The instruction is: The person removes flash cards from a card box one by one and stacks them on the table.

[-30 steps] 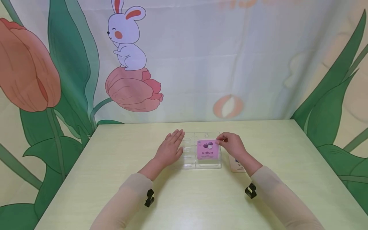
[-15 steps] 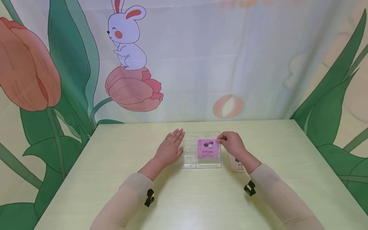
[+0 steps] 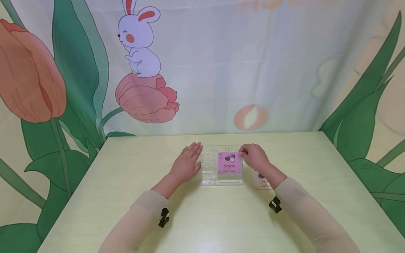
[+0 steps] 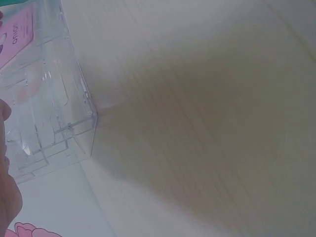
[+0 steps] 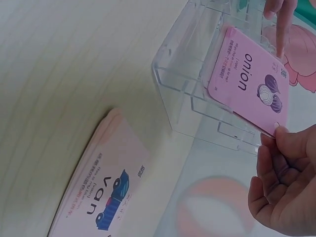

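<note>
A clear plastic rack (image 3: 228, 182) with stepped compartments stands on the table. My right hand (image 3: 255, 155) pinches the upper right corner of a pink onion flashcard (image 3: 229, 163) between thumb and finger. In the right wrist view the card (image 5: 252, 81) leans in the right half of the rack, its lower edge among the clear ledges. My left hand (image 3: 186, 163) lies with straight fingers over the rack's left side; at the left edge of the left wrist view only part of this hand (image 4: 7, 192) shows, beside the rack (image 4: 44, 108).
A stack of cards with a van card (image 3: 261, 180) on top lies on the table (image 3: 202, 218), right of the rack, partly covered by my right wrist. Behind the table's far edge hangs a printed curtain (image 3: 209, 70) with a rabbit and tulips.
The onion card has shifted slightly up and to the right along with my right hand, which still pinches its corner. My left hand has stayed in place on the rack.
</note>
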Motion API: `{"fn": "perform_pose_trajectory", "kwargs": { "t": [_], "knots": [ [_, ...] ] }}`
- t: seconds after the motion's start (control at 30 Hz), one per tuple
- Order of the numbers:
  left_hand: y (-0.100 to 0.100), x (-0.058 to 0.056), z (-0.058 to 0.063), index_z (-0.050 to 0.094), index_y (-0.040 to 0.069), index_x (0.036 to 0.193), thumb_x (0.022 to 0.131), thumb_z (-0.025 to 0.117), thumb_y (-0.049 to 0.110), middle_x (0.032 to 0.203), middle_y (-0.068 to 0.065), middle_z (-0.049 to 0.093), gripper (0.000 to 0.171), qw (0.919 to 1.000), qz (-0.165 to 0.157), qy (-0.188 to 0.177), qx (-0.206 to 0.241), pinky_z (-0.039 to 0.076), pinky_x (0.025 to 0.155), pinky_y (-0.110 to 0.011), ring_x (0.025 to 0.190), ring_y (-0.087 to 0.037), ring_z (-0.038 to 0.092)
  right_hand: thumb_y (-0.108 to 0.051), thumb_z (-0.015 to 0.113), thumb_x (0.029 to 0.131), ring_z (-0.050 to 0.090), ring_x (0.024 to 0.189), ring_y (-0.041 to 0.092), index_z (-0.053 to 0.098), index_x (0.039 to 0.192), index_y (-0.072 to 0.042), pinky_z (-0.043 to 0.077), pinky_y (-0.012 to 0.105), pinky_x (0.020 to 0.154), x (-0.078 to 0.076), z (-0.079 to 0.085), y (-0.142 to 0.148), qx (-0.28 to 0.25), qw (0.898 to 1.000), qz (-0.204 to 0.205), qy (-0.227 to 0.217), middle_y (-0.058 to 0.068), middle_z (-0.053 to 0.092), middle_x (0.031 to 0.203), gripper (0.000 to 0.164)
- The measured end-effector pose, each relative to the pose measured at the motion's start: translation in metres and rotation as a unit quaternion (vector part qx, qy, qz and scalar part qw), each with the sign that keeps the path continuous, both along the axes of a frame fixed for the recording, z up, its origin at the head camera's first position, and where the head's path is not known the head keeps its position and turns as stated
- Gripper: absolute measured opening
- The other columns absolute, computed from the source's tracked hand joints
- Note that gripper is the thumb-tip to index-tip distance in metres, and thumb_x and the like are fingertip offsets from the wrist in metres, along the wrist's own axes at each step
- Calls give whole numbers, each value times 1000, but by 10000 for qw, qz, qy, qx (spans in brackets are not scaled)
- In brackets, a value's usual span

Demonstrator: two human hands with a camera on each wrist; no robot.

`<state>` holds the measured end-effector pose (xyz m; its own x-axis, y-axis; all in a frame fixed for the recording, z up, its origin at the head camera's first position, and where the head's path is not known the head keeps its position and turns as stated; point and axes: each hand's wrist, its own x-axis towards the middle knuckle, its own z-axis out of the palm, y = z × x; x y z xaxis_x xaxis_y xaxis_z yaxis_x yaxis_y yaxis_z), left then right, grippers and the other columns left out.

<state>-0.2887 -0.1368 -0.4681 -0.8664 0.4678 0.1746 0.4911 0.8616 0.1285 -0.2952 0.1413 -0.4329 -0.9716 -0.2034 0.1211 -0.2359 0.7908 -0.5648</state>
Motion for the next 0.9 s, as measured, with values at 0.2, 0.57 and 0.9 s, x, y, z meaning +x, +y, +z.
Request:
{"fn": "perform_pose_trajectory", "kwargs": {
  "t": [0.2,0.57,0.9],
  "knots": [
    [-1,-2,0,31,-1,159,105,50,24,168,-17,31,63,10000,-40,-21,20,21,132,-50,159,-35,26,-7,57,102,56,74,20,72,102,3,42,25,63,0,2,-1,110,9999,-27,-94,18,75,100,18],
    [-1,-3,-3,32,0,159,105,51,24,167,-16,34,63,10000,25,26,39,21,133,-49,158,-33,28,-10,56,103,56,74,19,72,106,2,41,24,63,-1,1,0,71,9998,-115,-133,17,75,101,20],
    [0,-1,-1,33,-1,159,105,51,25,167,-17,34,62,10000,-7,45,72,23,132,-50,158,-34,28,-11,58,103,55,72,18,72,105,2,40,24,61,-2,0,0,30,9998,-191,21,17,75,99,19]
  ]
}}
